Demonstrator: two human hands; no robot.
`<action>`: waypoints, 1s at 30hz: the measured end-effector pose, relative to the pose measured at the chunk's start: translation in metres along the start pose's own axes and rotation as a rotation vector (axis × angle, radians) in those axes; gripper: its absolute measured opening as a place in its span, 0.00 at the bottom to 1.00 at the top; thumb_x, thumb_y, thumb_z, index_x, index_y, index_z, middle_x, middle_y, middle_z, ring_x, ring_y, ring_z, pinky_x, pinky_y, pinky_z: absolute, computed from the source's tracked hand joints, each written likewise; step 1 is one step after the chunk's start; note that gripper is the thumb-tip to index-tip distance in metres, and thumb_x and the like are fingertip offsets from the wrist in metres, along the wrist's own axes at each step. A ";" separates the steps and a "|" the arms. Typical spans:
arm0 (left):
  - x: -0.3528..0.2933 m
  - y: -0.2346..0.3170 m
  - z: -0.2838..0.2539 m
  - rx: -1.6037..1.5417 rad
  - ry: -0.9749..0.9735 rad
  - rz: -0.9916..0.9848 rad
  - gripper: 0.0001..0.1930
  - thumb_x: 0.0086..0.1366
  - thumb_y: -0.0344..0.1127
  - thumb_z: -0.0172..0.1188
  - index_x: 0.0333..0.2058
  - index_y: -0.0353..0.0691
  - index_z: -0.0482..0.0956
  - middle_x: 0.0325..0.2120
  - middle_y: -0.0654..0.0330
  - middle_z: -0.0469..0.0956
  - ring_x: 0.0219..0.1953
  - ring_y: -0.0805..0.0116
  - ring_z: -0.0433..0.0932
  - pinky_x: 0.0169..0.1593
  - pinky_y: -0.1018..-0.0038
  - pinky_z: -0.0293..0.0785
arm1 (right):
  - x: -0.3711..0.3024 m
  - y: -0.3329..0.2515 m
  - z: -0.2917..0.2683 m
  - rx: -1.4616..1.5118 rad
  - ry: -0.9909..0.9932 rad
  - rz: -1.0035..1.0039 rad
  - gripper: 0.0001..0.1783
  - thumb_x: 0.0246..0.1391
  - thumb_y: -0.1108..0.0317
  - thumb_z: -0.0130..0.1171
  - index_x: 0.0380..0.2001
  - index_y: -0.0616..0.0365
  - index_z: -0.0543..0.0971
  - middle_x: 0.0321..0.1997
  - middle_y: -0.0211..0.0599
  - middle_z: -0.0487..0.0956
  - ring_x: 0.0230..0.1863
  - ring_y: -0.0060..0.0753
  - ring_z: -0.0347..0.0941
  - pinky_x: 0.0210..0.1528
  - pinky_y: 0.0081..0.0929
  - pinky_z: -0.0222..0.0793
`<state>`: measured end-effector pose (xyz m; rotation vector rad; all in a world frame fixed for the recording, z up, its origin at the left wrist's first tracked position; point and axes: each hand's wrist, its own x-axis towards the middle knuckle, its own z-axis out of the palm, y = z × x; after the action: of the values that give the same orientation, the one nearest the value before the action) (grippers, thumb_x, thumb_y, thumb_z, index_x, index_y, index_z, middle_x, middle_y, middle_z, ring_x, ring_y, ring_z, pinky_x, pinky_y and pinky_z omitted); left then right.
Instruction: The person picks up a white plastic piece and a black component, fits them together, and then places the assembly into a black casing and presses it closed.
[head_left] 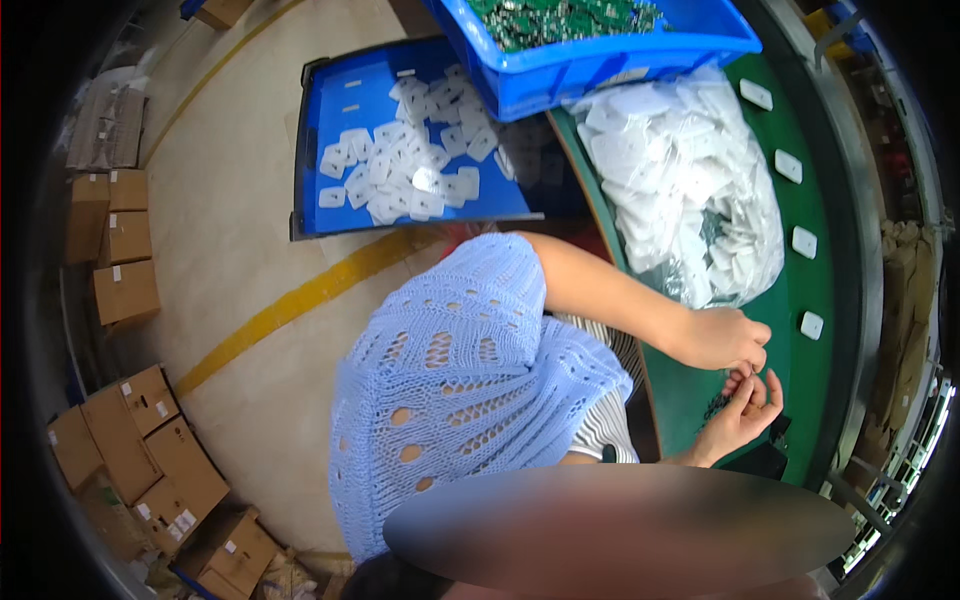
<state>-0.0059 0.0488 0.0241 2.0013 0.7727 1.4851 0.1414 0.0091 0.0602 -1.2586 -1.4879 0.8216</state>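
My left hand (722, 338) reaches across from a blue knit sleeve (470, 310), its fingers closed in a pinch. Just below it is my right hand (738, 420), thumb and forefinger meeting and the other fingers bent. The fingertips of both hands meet over the green work surface (690, 385); what is between them is too small to make out. Beside my right hand lies a cluster of small dark parts (716, 405). Beyond my left hand, a clear plastic bag (690, 180) full of white plastic plates rests on the surface.
Several white plates (803, 242) sit spaced in a row along the green belt. A blue bin (600, 75) of green circuit boards stands behind the bag. A blue tray (330, 100) holds loose white plates. Cardboard boxes (185, 465) are stacked left. A dark container (762, 460) is near my right hand.
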 end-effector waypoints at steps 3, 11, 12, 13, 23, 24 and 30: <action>-0.001 0.006 -0.002 0.001 -0.057 0.005 0.04 0.51 0.33 0.55 0.23 0.40 0.72 0.25 0.58 0.67 0.23 0.58 0.75 0.25 0.66 0.71 | -0.007 -0.001 -0.001 -0.136 0.023 -0.023 0.13 0.58 0.77 0.48 0.46 0.66 0.63 0.31 0.37 0.76 0.30 0.20 0.69 0.30 0.14 0.64; -0.013 -0.005 0.002 -0.179 0.044 0.041 0.06 0.56 0.34 0.56 0.28 0.38 0.77 0.24 0.58 0.72 0.21 0.64 0.75 0.22 0.71 0.70 | -0.020 0.010 -0.006 -0.305 0.060 -0.136 0.04 0.53 0.77 0.56 0.33 0.63 0.75 0.35 0.34 0.74 0.33 0.22 0.68 0.31 0.17 0.65; -0.016 -0.003 0.001 -0.310 -0.076 -0.161 0.06 0.57 0.33 0.56 0.27 0.37 0.77 0.23 0.58 0.72 0.20 0.66 0.75 0.21 0.72 0.69 | -0.021 0.005 -0.006 -0.399 0.018 -0.223 0.04 0.52 0.77 0.56 0.33 0.63 0.75 0.34 0.34 0.74 0.34 0.24 0.68 0.31 0.18 0.65; -0.013 0.005 -0.006 -0.447 -0.210 -0.357 0.06 0.58 0.32 0.56 0.26 0.36 0.77 0.23 0.58 0.72 0.19 0.67 0.75 0.21 0.74 0.69 | -0.023 -0.002 -0.006 -0.507 -0.013 -0.302 0.05 0.51 0.78 0.56 0.33 0.64 0.75 0.34 0.35 0.74 0.34 0.25 0.68 0.30 0.19 0.64; -0.024 -0.004 0.003 -0.848 -0.168 -0.783 0.06 0.61 0.26 0.54 0.35 0.30 0.69 0.24 0.55 0.77 0.23 0.72 0.78 0.29 0.79 0.74 | -0.025 0.007 0.003 -0.357 0.133 -0.112 0.04 0.45 0.79 0.61 0.26 0.62 0.75 0.27 0.33 0.71 0.25 0.21 0.65 0.25 0.16 0.62; -0.021 -0.003 0.007 -0.829 -0.196 -0.788 0.06 0.61 0.26 0.54 0.35 0.30 0.69 0.25 0.54 0.77 0.24 0.72 0.78 0.29 0.79 0.74 | -0.026 0.012 0.001 -0.297 0.172 -0.068 0.05 0.45 0.78 0.61 0.26 0.62 0.75 0.26 0.32 0.71 0.25 0.20 0.65 0.25 0.15 0.62; -0.015 0.009 0.013 -0.745 -0.243 -0.760 0.05 0.61 0.26 0.54 0.34 0.30 0.70 0.27 0.58 0.75 0.28 0.73 0.77 0.32 0.81 0.74 | -0.032 0.019 -0.007 -0.124 0.215 0.077 0.05 0.45 0.78 0.62 0.25 0.62 0.75 0.24 0.28 0.70 0.23 0.18 0.61 0.24 0.15 0.59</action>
<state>0.0043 0.0306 0.0170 1.1043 0.6341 0.8625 0.1528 -0.0180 0.0368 -1.4559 -1.3406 0.6293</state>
